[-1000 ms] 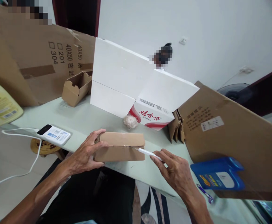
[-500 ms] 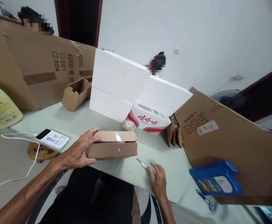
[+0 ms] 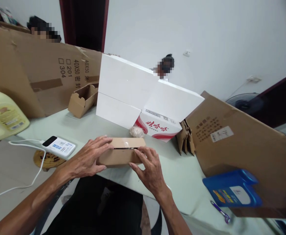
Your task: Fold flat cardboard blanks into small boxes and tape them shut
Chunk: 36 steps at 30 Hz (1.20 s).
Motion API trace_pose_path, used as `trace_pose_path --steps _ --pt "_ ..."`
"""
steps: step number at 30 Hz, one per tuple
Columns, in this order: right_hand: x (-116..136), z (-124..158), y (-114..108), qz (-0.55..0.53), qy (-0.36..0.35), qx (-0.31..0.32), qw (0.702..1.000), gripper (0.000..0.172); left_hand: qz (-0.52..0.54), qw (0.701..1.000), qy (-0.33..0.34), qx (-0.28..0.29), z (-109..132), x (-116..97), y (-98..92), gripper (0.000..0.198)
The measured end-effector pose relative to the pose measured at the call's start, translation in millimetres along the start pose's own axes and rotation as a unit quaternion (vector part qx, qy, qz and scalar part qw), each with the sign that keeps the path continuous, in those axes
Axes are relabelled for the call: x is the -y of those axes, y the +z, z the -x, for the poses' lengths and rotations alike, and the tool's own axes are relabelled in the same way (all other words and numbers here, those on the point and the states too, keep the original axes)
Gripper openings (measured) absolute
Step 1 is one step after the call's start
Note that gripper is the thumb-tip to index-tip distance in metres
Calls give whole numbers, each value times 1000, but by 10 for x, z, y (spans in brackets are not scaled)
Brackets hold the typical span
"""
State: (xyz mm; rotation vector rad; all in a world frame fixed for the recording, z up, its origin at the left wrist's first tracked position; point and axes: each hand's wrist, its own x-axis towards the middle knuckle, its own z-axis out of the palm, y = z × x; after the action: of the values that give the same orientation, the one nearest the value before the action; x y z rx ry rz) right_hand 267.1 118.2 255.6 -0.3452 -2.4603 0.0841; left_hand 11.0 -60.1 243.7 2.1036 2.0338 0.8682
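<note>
Here, the left hand [image 3: 87,160] and right hand [image 3: 149,169] grip the small cardboard box [image 3: 118,158] on the tabletop [image 3: 182,171], fingers spread over its ends.

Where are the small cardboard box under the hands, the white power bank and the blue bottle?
small cardboard box [image 3: 119,158], head view, middle of its front side.
white power bank [image 3: 59,147], head view, labelled top face.
blue bottle [image 3: 232,189], head view, the side bearing the label.

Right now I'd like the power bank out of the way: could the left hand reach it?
Probably yes. The left hand grips the end of the small cardboard box, and the power bank lies just to its left with bare table between them.
</note>
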Motion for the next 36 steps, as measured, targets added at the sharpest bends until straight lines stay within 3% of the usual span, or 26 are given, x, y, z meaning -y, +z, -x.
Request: trace_pose_path --steps 4,10,17,21,26,32,36 --pt "-40 -22 -12 -10 9 7 1000 40 -11 1000 2 15 -70 -51 -50 68" --pt "-48 -132 -6 -70 50 29 996 15 -52 999 4 9 -248 -231 -64 45" --pt "-20 -220 15 -138 91 28 986 23 -14 998 39 -45 -489 -411 29 26" --pt "61 -208 42 -166 112 19 979 23 -28 998 33 -34 -588 -434 42 19" --pt "124 -188 80 -177 120 13 977 21 -21 999 36 -27 -653 -483 44 15" --pt "132 -198 97 -180 123 9 976 22 15 996 51 -75 -655 -506 121 20" --pt "139 -210 99 -177 130 7 976 21 -23 986 99 -130 -619 -471 203 22"
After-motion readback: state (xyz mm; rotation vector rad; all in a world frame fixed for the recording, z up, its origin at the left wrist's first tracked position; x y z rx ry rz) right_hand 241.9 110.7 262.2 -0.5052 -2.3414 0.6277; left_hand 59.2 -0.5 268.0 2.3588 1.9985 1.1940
